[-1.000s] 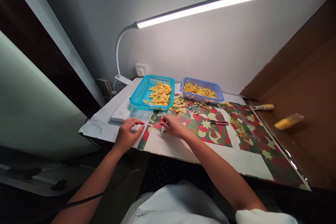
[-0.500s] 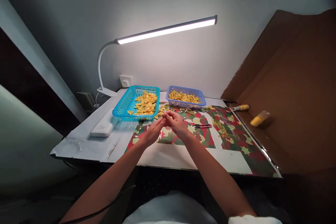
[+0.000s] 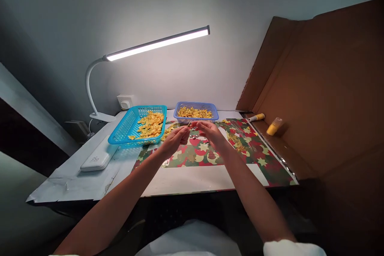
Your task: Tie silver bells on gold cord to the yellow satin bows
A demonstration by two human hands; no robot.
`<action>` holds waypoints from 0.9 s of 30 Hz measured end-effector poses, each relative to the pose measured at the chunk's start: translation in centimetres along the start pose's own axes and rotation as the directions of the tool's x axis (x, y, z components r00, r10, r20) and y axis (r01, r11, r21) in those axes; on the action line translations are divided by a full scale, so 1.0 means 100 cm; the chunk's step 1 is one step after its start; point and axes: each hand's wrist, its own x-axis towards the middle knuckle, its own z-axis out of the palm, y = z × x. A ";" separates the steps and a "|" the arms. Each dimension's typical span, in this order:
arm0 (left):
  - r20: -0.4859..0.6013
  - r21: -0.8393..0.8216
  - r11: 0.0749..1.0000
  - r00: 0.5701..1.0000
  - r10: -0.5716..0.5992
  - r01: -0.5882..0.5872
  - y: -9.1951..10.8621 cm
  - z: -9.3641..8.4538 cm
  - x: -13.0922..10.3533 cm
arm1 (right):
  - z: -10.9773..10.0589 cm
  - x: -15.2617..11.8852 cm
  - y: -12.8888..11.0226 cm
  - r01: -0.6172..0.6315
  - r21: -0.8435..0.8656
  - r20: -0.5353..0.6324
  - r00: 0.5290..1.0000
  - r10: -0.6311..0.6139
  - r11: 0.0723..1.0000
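Over the middle of the table, my left hand [image 3: 176,143] is closed, with thumb and fingers pinched on a thin stem-like piece [image 3: 189,123] that pokes up from the fingertips; its kind is too small to make out. My right hand [image 3: 209,133] is right beside it, fingers stretched forward and a little apart, close to the tip of that piece. Small shiny silver pieces [image 3: 194,137] lie on the patterned sheet below. Just left of my hands, loose yellow pieces [image 3: 168,130] lie by the turquoise basket [image 3: 119,136], which holds crinkled yellow pieces [image 3: 151,124].
A blue-violet basket [image 3: 196,119] of thin yellow pieces stands at the back. A lit lamp [image 3: 159,44] reaches overhead. A white power bank [image 3: 97,159] lies left. Yellow trimmings [image 3: 236,143] and yellow thread spools [image 3: 274,127] are right, beside a cardboard wall [image 3: 315,88].
My hands have come apart slightly: the right fingers have loosened from the left fingertips, and a thin piece now shows above the left hand. The view has turned to the right.
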 end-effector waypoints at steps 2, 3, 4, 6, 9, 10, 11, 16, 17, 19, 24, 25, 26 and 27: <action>0.026 0.019 1.000 1.000 0.012 -0.013 0.007 0.003 0.005 | 0.003 -0.001 -0.010 0.047 -0.026 0.040 0.998 -0.046 0.999; 0.036 0.027 0.999 0.999 0.019 -0.020 0.011 0.005 0.008 | 0.007 0.000 -0.015 0.077 -0.015 0.047 0.996 -0.076 0.997; 0.044 0.032 0.999 0.999 0.028 -0.030 0.015 0.006 0.012 | 0.011 0.002 -0.020 0.111 0.008 0.038 0.993 -0.111 0.994; 0.049 0.033 0.998 0.998 0.049 -0.051 0.025 0.009 0.018 | 0.019 0.006 -0.030 0.191 0.068 -0.015 0.982 -0.190 0.979; 0.049 0.027 0.997 0.996 0.077 -0.078 0.043 0.013 0.025 | 0.023 0.013 -0.050 0.278 0.056 -0.048 0.960 -0.275 0.959; 0.056 0.023 0.996 0.995 0.081 -0.082 0.048 0.014 0.026 | 0.023 0.016 -0.059 0.291 0.025 -0.049 0.956 -0.290 0.956; 0.067 0.011 0.997 0.994 0.082 -0.083 0.052 0.014 0.027 | 0.021 0.018 -0.069 0.301 -0.004 -0.062 0.952 -0.301 0.954; 0.145 -0.027 0.999 0.989 -0.031 0.035 0.042 0.005 0.019 | 0.002 0.031 -0.121 0.370 -0.215 -0.127 0.907 -0.402 0.904; 0.169 -0.011 0.998 0.983 -0.067 0.069 0.035 0.001 0.013 | -0.003 0.033 -0.129 0.382 -0.240 -0.128 0.899 -0.419 0.892; 0.228 0.035 0.989 0.963 -0.147 0.143 0.018 -0.010 -0.002 | -0.013 0.038 -0.141 0.404 -0.273 -0.127 0.885 -0.449 0.873; 0.293 0.137 0.965 0.921 -0.257 0.225 -0.018 -0.031 -0.052 | -0.027 0.042 -0.140 0.376 -0.277 -0.150 0.892 -0.427 0.884; 0.290 0.153 0.963 0.922 -0.257 0.220 -0.023 -0.033 -0.059 | -0.027 0.042 -0.137 0.358 -0.259 -0.165 0.899 -0.406 0.897; 0.286 0.176 0.961 0.922 -0.259 0.215 -0.026 -0.036 -0.066 | -0.026 0.042 -0.133 0.338 -0.236 -0.183 0.905 -0.384 0.911; 0.282 0.205 0.956 0.922 -0.263 0.210 -0.028 -0.038 -0.072 | -0.025 0.042 -0.129 0.319 -0.211 -0.203 0.910 -0.361 0.924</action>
